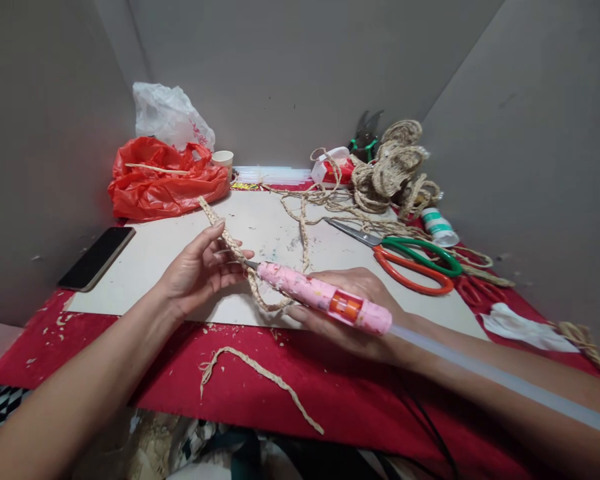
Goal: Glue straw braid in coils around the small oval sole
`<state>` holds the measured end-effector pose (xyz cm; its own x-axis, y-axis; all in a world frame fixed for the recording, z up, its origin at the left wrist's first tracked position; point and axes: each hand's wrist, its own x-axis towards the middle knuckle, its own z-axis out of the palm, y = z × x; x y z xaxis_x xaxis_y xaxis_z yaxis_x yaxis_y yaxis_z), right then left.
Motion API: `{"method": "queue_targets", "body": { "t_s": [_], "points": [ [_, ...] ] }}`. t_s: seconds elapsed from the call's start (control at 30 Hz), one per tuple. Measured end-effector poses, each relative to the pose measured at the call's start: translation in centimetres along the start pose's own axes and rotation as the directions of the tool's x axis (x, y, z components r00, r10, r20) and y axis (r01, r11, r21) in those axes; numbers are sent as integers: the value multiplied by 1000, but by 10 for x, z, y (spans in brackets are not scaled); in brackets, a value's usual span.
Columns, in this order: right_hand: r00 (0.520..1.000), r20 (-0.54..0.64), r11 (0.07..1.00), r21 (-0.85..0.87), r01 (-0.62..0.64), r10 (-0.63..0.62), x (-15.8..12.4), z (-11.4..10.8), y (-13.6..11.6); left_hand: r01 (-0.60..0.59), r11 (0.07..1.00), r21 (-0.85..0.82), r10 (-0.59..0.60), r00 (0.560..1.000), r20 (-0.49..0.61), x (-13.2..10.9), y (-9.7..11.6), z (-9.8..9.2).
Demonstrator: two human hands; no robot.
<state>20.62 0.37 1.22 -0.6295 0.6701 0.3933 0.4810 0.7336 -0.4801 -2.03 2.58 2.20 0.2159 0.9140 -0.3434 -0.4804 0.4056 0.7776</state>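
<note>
My left hand pinches a pale braided straw cord between thumb and fingers. The cord's upper end sticks out past the thumb, and its lower part curves round beneath a pink glue gun. My right hand is wrapped round this gun, whose dark nozzle points left and meets the braid or lies just beside it; I cannot tell which. Out of the gun's back runs a long translucent glue stick, passing over my right forearm. A separate thin braided strip lies on the red cloth in front.
A white board covers much of the red cloth. Large scissors and rope coils are at the right. A phone and a red plastic bag sit left. Grey panels enclose the back and sides.
</note>
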Motion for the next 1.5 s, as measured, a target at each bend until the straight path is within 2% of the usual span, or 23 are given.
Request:
{"method": "queue_targets", "body": {
  "t_s": [0.4, 0.93, 1.27, 1.37, 1.5],
  "points": [
    [999, -41, 1000, 3, 27, -27, -1, 2, 1, -15, 999, 46, 17, 999, -27, 0, -2, 0],
    [1000, -11, 998, -66, -2, 1, -1, -1, 0, -62, 989, 135, 66, 998, -22, 2, -6, -1],
    [999, -30, 1000, -2, -30, 30, -1, 0, 0, -123, 977, 172, 127, 992, -9, 3, -9, -1],
    [999, -44, 1000, -5, -4, 4, -1, 1, 0, -129, 975, 181, 131, 991, 0, 3, -10, -1],
    [996, -82, 995, 94, 45, -38, -1, 1, 2, -134, 973, 188, 132, 991, 23, 3, -11, -3]
  ]
}}
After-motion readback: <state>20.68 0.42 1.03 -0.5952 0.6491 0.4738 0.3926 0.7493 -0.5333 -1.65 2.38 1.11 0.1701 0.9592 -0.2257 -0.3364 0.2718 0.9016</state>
